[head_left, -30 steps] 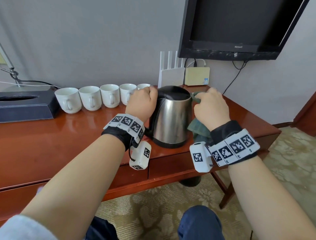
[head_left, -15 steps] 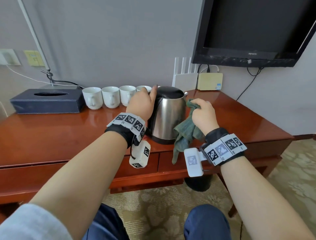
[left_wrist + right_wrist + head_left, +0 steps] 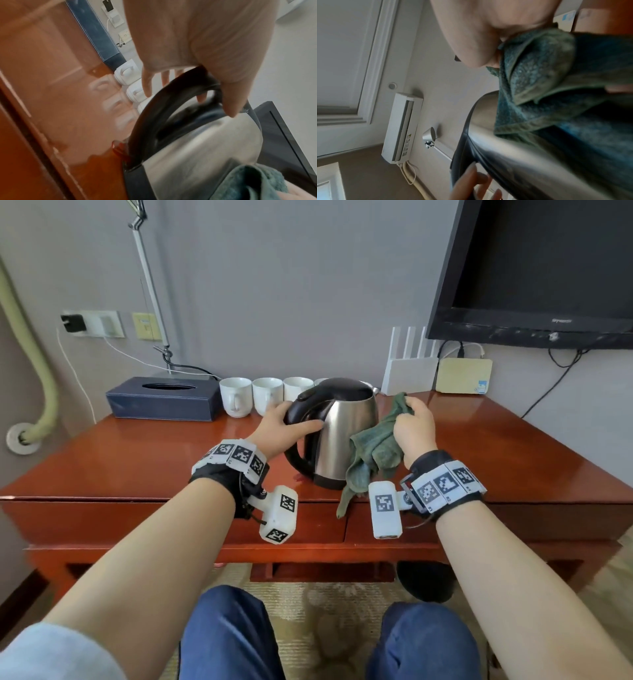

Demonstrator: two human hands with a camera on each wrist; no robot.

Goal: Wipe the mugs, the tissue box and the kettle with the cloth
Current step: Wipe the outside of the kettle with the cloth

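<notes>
My stainless-steel electric kettle [image 3: 346, 433] stands near the front edge of the red-brown wooden desk [image 3: 137, 460], its black handle [image 3: 294, 419] turned toward my left side. My left hand [image 3: 279, 428] is on that handle at the top, thumb laid along the steel wall and fingers reaching over the far side; in the left-wrist view the fingers [image 3: 147, 81] look spread rather than tightly wrapped, though blur there makes the closeness of the hold hard to judge. My right hand [image 3: 412, 428] is curled around a bunched green terry cloth [image 3: 373, 450], held against the kettle's right flank just below the spout, with one loose corner hanging past the desk's front edge. The right-wrist view shows the cloth [image 3: 539, 75] lying on the steel body [image 3: 513, 155]. Behind the kettle, a row of white mugs [image 3: 251, 395] lines the back of the desk, handles facing forward; the kettle hides the right end of the row. Left of the mugs, and just beside the nearest one, sits the dark blue tissue box [image 3: 164, 398]. At the desk's back right stand a white router [image 3: 409, 364] and a small beige box [image 3: 464, 374], under a wall-mounted television [image 3: 534, 268].
</notes>
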